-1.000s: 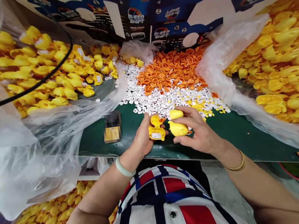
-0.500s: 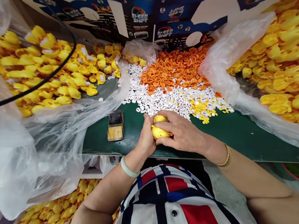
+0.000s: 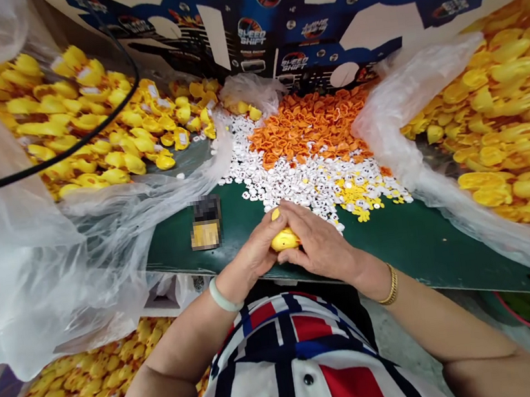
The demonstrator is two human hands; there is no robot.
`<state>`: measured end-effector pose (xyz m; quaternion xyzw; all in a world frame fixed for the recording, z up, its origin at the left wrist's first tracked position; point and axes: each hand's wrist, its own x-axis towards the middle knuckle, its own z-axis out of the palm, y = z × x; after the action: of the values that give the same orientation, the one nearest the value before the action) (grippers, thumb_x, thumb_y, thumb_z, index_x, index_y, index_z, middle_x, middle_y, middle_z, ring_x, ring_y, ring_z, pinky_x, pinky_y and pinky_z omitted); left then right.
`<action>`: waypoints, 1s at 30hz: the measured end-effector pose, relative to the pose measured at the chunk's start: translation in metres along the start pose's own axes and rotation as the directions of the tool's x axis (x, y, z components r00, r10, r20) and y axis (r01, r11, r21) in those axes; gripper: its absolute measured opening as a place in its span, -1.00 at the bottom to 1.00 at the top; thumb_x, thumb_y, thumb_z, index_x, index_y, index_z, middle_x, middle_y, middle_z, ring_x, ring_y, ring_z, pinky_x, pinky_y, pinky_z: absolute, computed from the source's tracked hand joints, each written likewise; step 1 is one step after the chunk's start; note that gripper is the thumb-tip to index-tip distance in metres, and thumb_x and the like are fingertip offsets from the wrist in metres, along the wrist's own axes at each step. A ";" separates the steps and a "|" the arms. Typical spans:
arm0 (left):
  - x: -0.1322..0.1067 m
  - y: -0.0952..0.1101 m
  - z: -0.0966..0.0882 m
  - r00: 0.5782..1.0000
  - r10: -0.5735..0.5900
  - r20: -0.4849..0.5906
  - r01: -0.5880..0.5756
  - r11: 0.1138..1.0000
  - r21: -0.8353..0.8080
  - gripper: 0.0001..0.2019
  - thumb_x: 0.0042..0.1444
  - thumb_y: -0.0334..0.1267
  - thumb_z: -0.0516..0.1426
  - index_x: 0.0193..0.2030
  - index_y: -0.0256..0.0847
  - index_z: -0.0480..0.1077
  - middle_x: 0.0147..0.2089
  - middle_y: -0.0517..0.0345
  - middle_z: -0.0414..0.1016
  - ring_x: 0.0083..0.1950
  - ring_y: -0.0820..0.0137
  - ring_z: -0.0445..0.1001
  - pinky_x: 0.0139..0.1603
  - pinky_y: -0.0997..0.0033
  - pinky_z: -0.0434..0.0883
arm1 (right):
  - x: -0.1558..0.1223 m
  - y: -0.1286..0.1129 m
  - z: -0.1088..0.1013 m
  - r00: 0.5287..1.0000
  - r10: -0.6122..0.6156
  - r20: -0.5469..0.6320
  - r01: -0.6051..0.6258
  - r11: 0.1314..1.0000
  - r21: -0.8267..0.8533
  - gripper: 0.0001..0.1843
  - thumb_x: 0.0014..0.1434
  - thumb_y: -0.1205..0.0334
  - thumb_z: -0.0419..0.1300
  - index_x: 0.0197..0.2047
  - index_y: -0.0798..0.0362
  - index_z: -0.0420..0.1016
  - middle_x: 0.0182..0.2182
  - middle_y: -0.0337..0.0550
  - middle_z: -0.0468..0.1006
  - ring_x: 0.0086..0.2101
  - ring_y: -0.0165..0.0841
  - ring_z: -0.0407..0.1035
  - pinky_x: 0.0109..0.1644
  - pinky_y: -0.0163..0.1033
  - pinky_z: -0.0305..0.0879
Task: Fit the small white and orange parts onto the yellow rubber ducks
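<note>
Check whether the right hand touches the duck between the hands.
Touching. The head view shows the right hand cupped against the duck, no gap visible.

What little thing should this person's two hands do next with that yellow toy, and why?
I'd probably squeeze the yellow toy gently and evenly between both palms. The left hand and right hand already clasp it from opposite sides, so pressing inward seems the easiest move. They cover much of it, so I can't tell how well it is closed.
</note>
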<state>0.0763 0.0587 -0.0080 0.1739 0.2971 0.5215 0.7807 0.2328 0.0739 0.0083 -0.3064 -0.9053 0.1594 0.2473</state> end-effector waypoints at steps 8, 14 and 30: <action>-0.016 0.012 -0.006 0.990 0.113 0.079 -0.137 0.866 0.481 -0.39 -0.06 -0.30 0.37 0.20 0.00 0.44 -0.04 0.11 0.49 -0.11 0.30 0.46 -0.03 0.30 0.43 | -0.013 0.013 -0.012 0.966 0.259 -0.027 -0.235 0.911 0.340 -0.44 0.30 -0.18 0.11 0.22 -0.04 0.30 0.06 0.04 0.49 0.03 -0.11 0.42 0.13 0.06 0.40; -0.029 0.017 -0.015 0.927 0.325 0.186 -0.325 0.452 0.830 -0.45 0.05 -0.25 0.32 0.23 0.01 0.45 -0.02 0.03 0.52 0.02 0.18 0.40 0.21 0.22 0.27 | -0.008 0.001 0.002 0.967 0.256 -0.007 -0.236 0.901 0.363 -0.51 0.27 -0.01 0.20 0.21 -0.05 0.32 0.06 0.00 0.50 0.01 -0.12 0.43 0.09 0.04 0.40; -0.019 -0.003 -0.022 0.923 0.384 0.032 -0.362 0.838 0.409 -0.39 0.01 -0.19 0.36 0.20 -0.03 0.27 0.14 0.06 0.43 0.09 0.29 0.44 0.06 0.31 0.44 | -0.013 -0.010 0.012 0.955 0.238 -0.179 -0.222 0.970 0.104 -0.42 0.23 -0.06 0.25 0.20 0.03 0.28 0.01 0.06 0.51 -0.01 -0.08 0.41 0.07 0.05 0.38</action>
<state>0.0585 0.0397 -0.0211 0.3734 0.3793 0.5944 0.6028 0.2308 0.0561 -0.0015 -0.4128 -0.8283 0.1946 0.3249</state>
